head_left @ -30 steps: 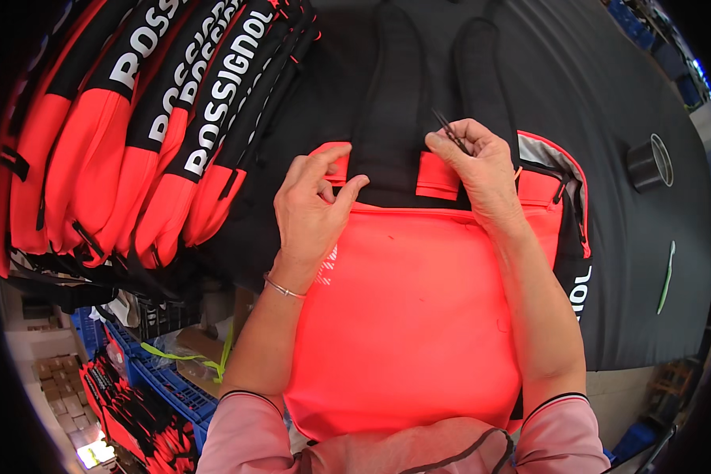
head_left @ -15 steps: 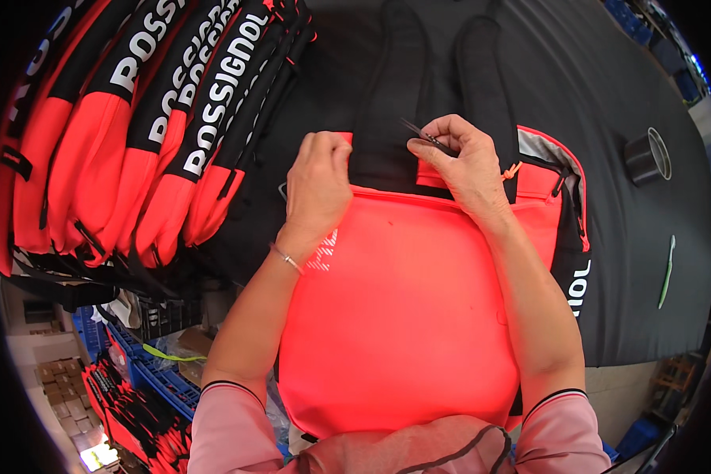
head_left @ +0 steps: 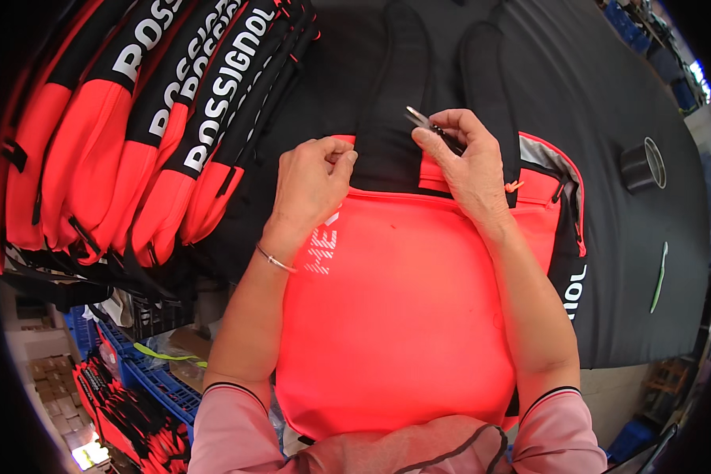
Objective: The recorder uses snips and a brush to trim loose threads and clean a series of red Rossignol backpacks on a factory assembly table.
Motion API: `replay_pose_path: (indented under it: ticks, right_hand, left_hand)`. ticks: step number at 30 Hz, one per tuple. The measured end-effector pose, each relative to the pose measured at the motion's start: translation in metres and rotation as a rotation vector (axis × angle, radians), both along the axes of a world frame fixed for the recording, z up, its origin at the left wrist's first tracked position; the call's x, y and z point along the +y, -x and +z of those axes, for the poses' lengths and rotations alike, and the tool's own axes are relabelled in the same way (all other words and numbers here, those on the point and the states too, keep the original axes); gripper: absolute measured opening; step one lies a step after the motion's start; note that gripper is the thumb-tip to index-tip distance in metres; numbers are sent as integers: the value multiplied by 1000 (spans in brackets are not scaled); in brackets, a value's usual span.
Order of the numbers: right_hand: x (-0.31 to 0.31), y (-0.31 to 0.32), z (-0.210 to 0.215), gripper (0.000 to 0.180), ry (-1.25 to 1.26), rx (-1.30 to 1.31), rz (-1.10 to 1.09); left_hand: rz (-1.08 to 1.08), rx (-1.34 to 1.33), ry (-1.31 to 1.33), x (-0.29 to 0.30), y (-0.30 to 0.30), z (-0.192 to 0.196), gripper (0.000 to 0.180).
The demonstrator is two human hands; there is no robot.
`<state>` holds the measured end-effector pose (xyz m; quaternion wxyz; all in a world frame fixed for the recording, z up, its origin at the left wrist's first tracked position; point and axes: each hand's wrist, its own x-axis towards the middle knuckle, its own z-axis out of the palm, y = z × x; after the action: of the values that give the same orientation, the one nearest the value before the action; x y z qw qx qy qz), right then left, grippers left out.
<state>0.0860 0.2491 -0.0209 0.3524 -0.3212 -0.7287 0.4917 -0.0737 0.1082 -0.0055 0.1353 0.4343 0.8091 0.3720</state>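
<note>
A bright red-orange and black backpack [head_left: 403, 316] lies before me, its two black padded shoulder straps [head_left: 407, 71] stretching away from me. Thumb and forefinger pressed together, my left hand [head_left: 310, 180] is closed by the left end of the bag's top seam; what is between the fingertips, if anything, is too small to make out. My right hand [head_left: 472, 162] grips small thread snips [head_left: 423, 120], their metal tips pointing up and left above the straps. An orange cord pull [head_left: 514, 186] shows beside my right wrist, near the grey-lined opening on the bag's right side.
Several similar red and black backpacks [head_left: 162, 170] stand packed together at the left. On the black-covered table [head_left: 592, 95] at right are a dark metal cup [head_left: 645, 166] and a green-handled brush [head_left: 659, 278]. Below left are a blue crate [head_left: 159, 379] and more red-black pieces [head_left: 122, 411].
The snips have turned so that their bright tips show more clearly, and my right hand has risen slightly. My left hand has shifted a little left, its thumb now visible against the forefinger.
</note>
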Motion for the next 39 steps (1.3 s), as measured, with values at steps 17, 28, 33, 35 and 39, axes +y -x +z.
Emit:
replay_pose_path:
  ticks: [17,28,33,35,39]
  right_hand:
    - [-30,26,5,16,-1010,-67,243]
    - [-54,43,29,16,-317,-6,548]
    - [-14,10,70,18,-62,-174,244]
    - [-5,0,49,35,-226,-207,140]
    - [-20,-4,35,32,-320,-327,151]
  left_hand:
    - [-341,-972,-10,-4,46,-5,16]
    - [-385,-968,-118,-3,42,-19,25]
    - [-319,-935,-105,-4,40,-18,23]
    - [-303,-929,-94,-3,40,-15,23]
    - [-317,-860,-51,-3,40,-18,17]
